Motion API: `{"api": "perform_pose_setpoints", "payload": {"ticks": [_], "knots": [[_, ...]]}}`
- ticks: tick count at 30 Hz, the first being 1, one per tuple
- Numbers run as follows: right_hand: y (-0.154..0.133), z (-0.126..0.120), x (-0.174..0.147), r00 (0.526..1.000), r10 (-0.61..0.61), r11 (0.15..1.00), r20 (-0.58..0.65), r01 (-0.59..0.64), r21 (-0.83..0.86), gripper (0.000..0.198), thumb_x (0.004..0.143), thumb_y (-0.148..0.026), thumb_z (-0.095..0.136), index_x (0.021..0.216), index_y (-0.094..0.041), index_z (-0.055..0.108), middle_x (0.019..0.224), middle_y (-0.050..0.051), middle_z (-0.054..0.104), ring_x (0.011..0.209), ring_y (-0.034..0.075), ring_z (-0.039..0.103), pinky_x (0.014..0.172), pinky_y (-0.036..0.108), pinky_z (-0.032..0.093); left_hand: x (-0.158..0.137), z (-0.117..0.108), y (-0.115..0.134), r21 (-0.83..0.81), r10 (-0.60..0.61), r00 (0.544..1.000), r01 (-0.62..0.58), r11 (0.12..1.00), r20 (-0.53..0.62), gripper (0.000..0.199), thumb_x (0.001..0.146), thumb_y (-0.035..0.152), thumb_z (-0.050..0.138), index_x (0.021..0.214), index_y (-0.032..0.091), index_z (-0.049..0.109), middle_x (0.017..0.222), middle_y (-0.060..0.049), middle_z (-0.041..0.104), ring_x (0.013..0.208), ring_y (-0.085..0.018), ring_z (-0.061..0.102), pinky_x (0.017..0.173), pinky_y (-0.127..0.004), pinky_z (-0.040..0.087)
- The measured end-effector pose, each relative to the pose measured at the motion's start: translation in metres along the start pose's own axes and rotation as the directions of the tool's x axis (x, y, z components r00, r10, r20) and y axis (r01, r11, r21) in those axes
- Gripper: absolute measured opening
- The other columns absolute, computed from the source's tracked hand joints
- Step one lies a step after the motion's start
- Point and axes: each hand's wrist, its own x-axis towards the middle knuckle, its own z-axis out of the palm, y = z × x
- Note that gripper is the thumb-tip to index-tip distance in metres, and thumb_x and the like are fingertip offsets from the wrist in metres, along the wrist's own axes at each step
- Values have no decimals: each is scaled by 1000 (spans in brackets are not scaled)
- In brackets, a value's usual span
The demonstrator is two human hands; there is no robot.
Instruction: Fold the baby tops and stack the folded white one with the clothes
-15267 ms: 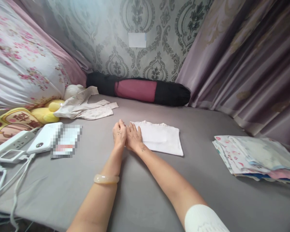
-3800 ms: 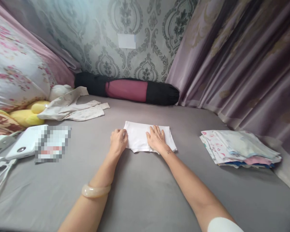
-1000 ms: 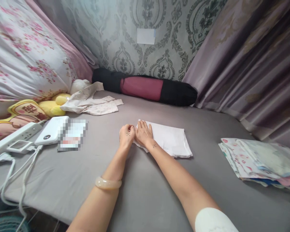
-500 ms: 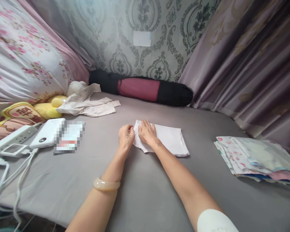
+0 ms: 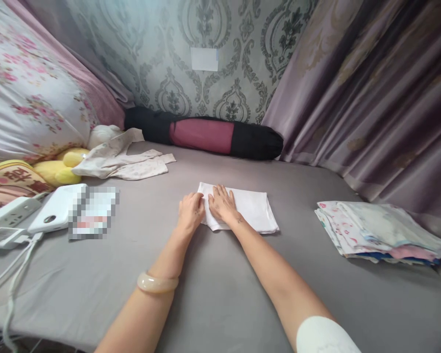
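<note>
A folded white cloth, perhaps a garment, lies flat on the grey sheet in front of me. My right hand rests palm down on its left part, fingers stretched out and slightly spread. At the cloth's left edge, my left hand has its fingers curled and closed on the fabric; the fingertips are partly hidden. A pale bangle circles my left forearm.
To the right lies a stack of folded clothes. A patterned garment is spread at the back left, near yellow plush toys. A power bank, power strip and cables stand left. A black-and-maroon bolster-shaped bag lines the wall.
My view has turned slightly right, so the surroundings sit further left. My left hand has rotated a little at the cloth's edge; my right hand stays flat on the cloth.
</note>
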Motion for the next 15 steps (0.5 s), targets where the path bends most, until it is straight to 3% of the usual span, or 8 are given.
{"api": "perform_pose_setpoints", "payload": {"ticks": [6, 15], "knots": [[17, -8, -5, 994, 111, 993, -16, -112, -32, 63, 102, -40, 20, 150, -2, 31, 159, 18, 27, 148, 28, 18, 118, 49, 8, -1, -1, 3, 21, 0, 1000, 0, 1000, 14, 29, 93, 21, 42, 109, 20, 66, 111, -10, 69, 105, -26, 60, 86, -35, 43], [25, -17, -6, 991, 134, 991, 29, -135, 14, 67, 102, -44, 16, 152, -2, 29, 160, 17, 24, 149, 27, 17, 119, 49, 8, -1, 0, 1, 41, 11, 1000, -11, 999, 6, 28, 94, 24, 42, 108, 21, 65, 111, -9, 69, 104, -25, 60, 85, -35, 43]]}}
